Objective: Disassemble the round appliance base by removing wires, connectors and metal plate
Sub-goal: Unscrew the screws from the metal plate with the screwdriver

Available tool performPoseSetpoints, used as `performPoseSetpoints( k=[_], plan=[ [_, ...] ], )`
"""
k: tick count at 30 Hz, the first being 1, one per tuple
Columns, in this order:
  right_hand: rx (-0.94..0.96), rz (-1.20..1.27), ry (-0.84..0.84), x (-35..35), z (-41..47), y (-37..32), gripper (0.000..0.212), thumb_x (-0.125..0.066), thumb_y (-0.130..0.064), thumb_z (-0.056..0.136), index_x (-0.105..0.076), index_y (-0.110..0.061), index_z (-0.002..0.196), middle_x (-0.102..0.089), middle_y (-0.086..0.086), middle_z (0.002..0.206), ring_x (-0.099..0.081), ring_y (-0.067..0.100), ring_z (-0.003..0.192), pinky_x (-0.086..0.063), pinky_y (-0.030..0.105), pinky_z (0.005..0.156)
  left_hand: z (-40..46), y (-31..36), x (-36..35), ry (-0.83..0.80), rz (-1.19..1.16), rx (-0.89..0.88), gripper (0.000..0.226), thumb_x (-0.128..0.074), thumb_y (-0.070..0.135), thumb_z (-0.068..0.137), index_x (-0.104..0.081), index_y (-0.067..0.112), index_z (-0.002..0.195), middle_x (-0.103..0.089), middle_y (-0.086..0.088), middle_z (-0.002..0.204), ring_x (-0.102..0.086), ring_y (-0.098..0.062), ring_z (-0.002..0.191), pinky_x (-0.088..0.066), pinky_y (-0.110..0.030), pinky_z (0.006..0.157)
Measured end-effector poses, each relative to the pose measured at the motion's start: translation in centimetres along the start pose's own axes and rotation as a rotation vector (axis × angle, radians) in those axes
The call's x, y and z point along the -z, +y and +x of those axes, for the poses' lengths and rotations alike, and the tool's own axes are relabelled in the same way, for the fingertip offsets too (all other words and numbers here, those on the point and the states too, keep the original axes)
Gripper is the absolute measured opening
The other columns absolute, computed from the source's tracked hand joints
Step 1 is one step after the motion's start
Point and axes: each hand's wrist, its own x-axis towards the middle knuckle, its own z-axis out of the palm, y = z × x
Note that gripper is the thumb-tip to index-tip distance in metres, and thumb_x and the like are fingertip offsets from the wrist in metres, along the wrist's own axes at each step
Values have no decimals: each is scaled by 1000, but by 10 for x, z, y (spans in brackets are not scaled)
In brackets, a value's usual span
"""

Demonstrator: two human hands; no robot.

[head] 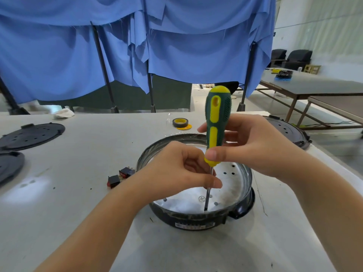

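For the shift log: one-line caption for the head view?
Both hands steady a screwdriver upright, tip on the metal plate inside the round appliance base.

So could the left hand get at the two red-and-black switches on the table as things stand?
Probably yes: the switches lie bare beside the left hand, nothing between, but it pinches the screwdriver shaft and must let go first.

near table [78, 222] open on both sides of round base [196, 222] | left: two switches [119, 176] just beside base rim, black lids [31, 135] farther out | behind: tape roll [180, 122] | right: another black lid [284, 132] near
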Motion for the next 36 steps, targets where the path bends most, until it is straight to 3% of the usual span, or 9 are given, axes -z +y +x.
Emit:
performPoseSetpoints(
  k=[3,8,14,18,24,27,30,32,36],
  plan=[
    [-7,152,-45,2,0,1,51,-78,-14,63,-65,-18,112,-73,12,96,-72,26,88,-59,33,76,-1,1,3,-57,-28,37,17,-81,6,72,-74,6,88,-76,-5,81,-74,-19,79,-56,-20,72],
    [-18,228,-185,5,-3,-2,52,-67,-6,78,-52,-15,127,-72,7,111,-68,21,105,-54,25,83,-3,1,7,-188,-29,78,16,-72,7,82,-75,19,91,-77,1,91,-72,-16,90,-53,-20,82],
    [-21,-58,-21,-1,0,1,44,-82,-40,60,-69,-33,101,-72,-12,94,-69,9,91,-56,22,81,-1,1,3,-92,54,57,9,-80,9,74,-75,10,81,-76,2,76,-74,-16,75,-53,-15,69],
    [-2,66,-10,0,1,4,43,-82,-25,58,-70,-29,100,-74,-1,87,-70,20,82,-58,26,75,-1,2,3,-79,57,67,16,-82,10,71,-73,4,83,-76,2,75,-73,-15,73,-52,-14,66],
    [-18,227,-191,4,-2,0,51,-66,-2,78,-55,-18,125,-72,7,110,-69,22,104,-55,26,83,-4,3,8,-243,50,109,20,-70,9,84,-74,21,99,-76,9,95,-71,-10,93,-51,-22,92],
    [-41,205,-180,1,-2,-1,53,-67,-5,78,-54,-19,127,-71,1,113,-67,17,107,-54,23,84,-3,3,7,-184,69,91,15,-73,10,81,-76,23,86,-76,10,88,-72,-8,87,-53,-15,79],
    [-33,30,-84,-4,-1,-1,47,-81,-25,69,-64,-24,113,-72,-10,99,-69,9,96,-55,19,79,-3,3,5,-123,82,70,11,-78,7,76,-76,17,78,-75,11,80,-72,-6,74,-47,-7,58],
    [-19,-61,-9,-7,1,0,44,-80,-32,60,-68,-20,101,-73,-5,91,-69,14,86,-57,25,81,-3,2,4,-104,77,75,9,-79,5,73,-75,11,77,-75,11,75,-71,-5,68,-45,-6,53],
    [0,79,-15,-5,2,5,40,-79,-19,61,-64,-13,97,-72,9,86,-70,18,80,-57,28,77,-2,1,4,-83,69,65,12,-82,5,70,-73,0,77,-73,6,66,-68,-4,61,-45,-6,53]
  ],
)
